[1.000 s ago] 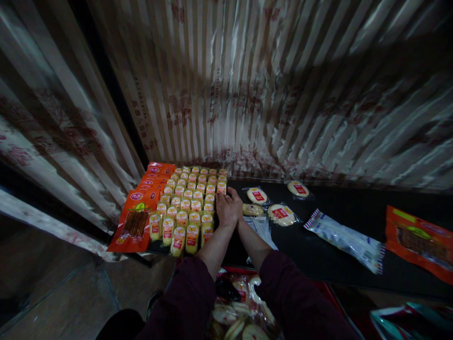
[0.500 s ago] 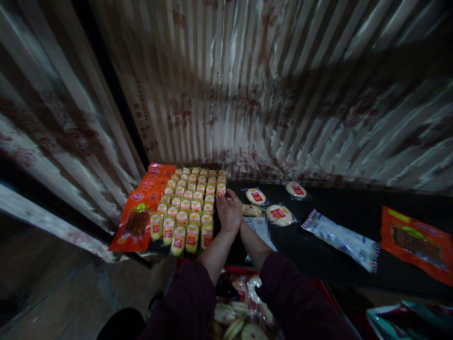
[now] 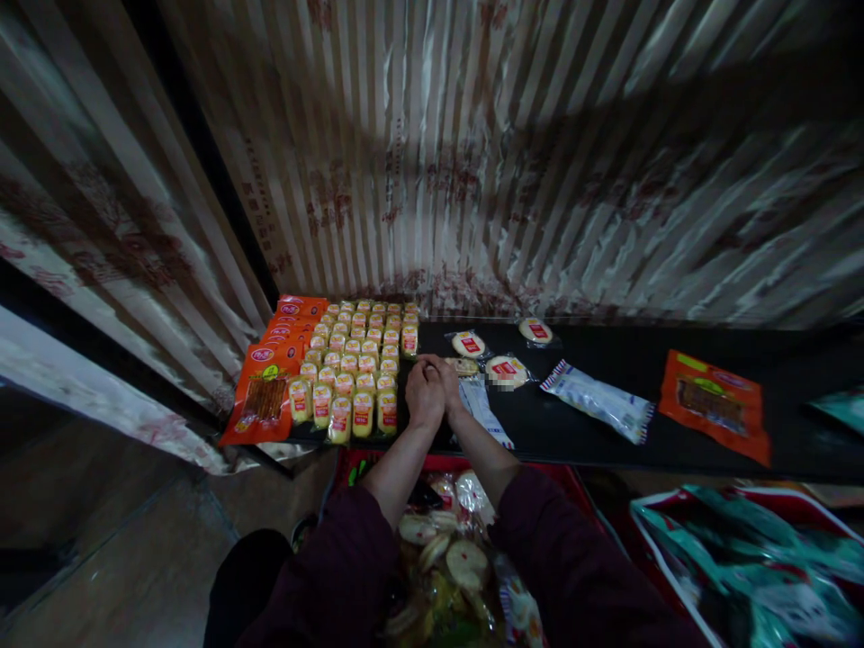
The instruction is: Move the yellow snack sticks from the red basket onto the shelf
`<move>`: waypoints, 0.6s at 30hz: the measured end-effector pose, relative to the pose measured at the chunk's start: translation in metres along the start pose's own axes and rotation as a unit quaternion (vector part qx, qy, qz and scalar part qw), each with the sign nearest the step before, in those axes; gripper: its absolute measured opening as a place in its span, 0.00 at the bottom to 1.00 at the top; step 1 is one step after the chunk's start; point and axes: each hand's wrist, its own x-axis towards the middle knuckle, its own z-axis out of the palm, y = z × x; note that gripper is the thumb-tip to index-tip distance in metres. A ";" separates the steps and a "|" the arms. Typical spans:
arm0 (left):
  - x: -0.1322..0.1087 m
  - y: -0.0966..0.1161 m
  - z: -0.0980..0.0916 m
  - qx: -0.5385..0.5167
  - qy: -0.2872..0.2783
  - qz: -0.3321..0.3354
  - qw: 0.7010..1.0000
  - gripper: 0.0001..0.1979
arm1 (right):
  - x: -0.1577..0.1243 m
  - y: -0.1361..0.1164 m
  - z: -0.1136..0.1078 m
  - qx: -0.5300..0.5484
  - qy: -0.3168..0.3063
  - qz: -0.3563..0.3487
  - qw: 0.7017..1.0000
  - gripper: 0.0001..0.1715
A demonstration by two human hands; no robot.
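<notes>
While more of the right crate point(image 3: 667, 564) and its green packs point(image 3: 796, 558) shows than before, the near box point(image 3: 573, 488) holds breads point(image 3: 467, 564); beyond, left hand point(image 3: 425, 396) and right hand point(image 3: 446, 382), fingers bent together, any grip unclear, have slipped just off the cakes point(image 3: 363, 414) on the desk point(image 3: 607, 346).

Cakes point(image 3: 363, 360) sit between the leftmost packets point(image 3: 262, 396) and the hands point(image 3: 424, 396).

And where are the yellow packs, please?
In the head view, the yellow packs sit left on the black shelf, between orange packets and the left hand.
</notes>
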 end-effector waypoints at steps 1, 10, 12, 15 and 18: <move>-0.009 -0.001 -0.007 -0.001 -0.008 -0.010 1.000 0.16 | -0.009 -0.004 -0.003 0.016 -0.007 0.013 1.000 0.21; -0.094 -0.024 -0.054 -0.063 -0.035 -0.002 0.997 0.12 | -0.100 -0.044 -0.028 0.061 -0.061 0.038 0.996 0.18; -0.110 -0.033 -0.062 -0.065 -0.024 0.000 0.998 0.10 | -0.122 -0.051 -0.027 0.054 -0.059 0.033 0.996 0.18; -0.132 -0.055 -0.069 -0.053 -0.007 -0.009 0.999 0.08 | -0.157 -0.056 -0.019 0.045 -0.058 0.036 0.997 0.18; -0.147 -0.091 -0.072 -0.022 -0.022 -0.059 0.998 0.07 | -0.192 -0.051 -0.004 0.036 -0.092 0.058 0.993 0.19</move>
